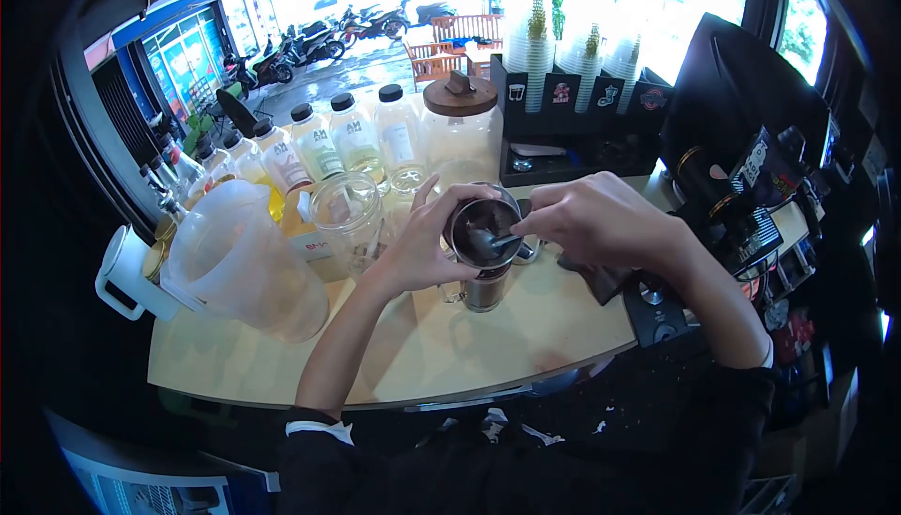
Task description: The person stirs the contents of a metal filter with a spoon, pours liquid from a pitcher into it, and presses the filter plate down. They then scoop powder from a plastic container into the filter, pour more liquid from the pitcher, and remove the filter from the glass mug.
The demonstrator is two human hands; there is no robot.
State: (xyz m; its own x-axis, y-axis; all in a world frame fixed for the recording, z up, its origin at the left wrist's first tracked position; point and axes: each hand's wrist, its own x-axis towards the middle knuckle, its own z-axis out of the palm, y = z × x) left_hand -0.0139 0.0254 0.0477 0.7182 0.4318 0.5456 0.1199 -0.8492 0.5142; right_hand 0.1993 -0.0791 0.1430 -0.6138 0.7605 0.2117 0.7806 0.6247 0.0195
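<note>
My left hand (420, 245) is wrapped around the side of a round, dark-looking cup (460, 230), its thumb and fingers on the wall. Right below that cup stands a clear glass mug (482, 295) with something dark brown inside; whether the two touch is hard to see. My right hand (601, 219) pinches the handle of a spoon (485, 241), whose bowl is down in the cup. The cup's dark contents cannot be made out clearly. Beside my left hand is an open glass jar (345, 210).
A big translucent pitcher (253, 261) and a white jug (131, 276) stand at the left. Several capped bottles (355, 139) line the back, beside a wooden-lidded jar (462, 135). Behind are stacked plastic cups in a black holder (587, 97). A small black scale (657, 313) sits right.
</note>
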